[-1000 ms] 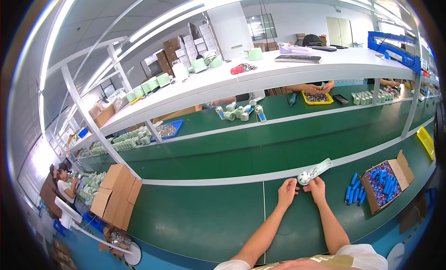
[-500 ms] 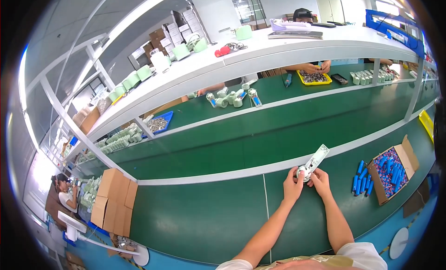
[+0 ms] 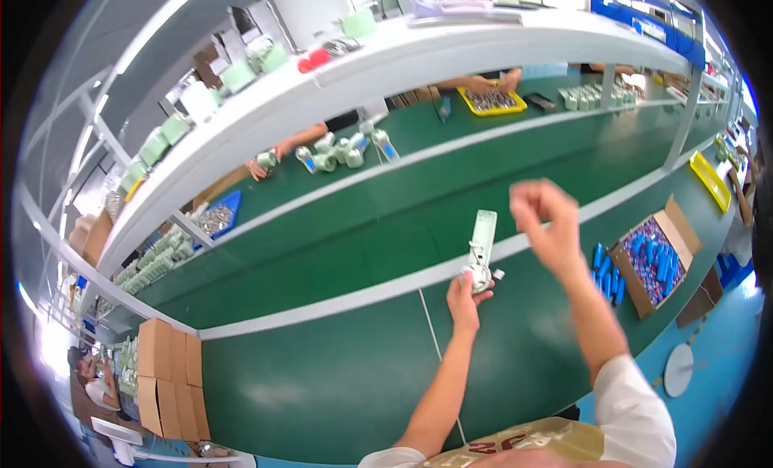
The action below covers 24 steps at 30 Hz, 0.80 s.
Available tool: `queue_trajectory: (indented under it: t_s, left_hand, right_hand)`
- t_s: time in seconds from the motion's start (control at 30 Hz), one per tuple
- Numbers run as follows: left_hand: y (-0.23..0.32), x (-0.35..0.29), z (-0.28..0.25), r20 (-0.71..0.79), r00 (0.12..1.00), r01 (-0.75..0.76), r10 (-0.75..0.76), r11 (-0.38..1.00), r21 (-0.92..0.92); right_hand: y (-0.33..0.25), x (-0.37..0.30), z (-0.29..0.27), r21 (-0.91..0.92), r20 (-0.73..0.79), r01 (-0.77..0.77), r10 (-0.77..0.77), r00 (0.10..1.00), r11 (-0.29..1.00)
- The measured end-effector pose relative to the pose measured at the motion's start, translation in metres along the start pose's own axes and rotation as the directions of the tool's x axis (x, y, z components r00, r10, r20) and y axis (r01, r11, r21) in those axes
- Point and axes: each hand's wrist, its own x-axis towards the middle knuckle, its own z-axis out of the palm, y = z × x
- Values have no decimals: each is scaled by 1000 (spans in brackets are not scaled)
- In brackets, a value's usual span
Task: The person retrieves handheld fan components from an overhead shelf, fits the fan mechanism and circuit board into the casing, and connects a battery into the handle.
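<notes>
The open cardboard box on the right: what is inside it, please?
Inside the cardboard box, blue cylinders lie on a speckled pink-and-blue layer, too small to identify. Anything beneath is covered and cannot be seen.

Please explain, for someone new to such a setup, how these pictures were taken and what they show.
There is no robot here: these are a person's own bare hands. All the pictures come from one wide fisheye camera worn on that person's head and looking down, so straight edges look bent.

The left hand holds a pale device by its round end, with the long, flat part pointing away from the person. The right hand is raised and blurred; whether it holds anything is unclear.

On the green workbench, to the right, stands an open cardboard box with blue cylinders in it; more loose blue cylinders lie beside it.
</notes>
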Motion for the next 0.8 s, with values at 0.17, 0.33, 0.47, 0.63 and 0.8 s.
queue_trajectory:
  t_s: [0.17,0.33,0.47,0.63,0.8]
  left_hand:
    - [-22,-14,-7,-9,995,-97,99,988,119]
    - [-33,-14,-1,1,992,-125,126,985,117]
    - [-27,-12,-2,-29,993,-111,115,986,124]
    - [-33,-6,-1,-18,992,-123,127,984,131]
    - [-31,-6,5,13,991,-136,136,981,135]
  right_hand:
    - [-120,225,56,86,-16,349,-349,937,933]
    - [-93,356,139,-411,293,119,7,956,904]
    - [-140,329,176,-455,536,-30,301,789,890]
    - [-156,309,203,-544,637,379,73,768,749]
    - [-149,341,221,-434,497,271,-23,868,859]
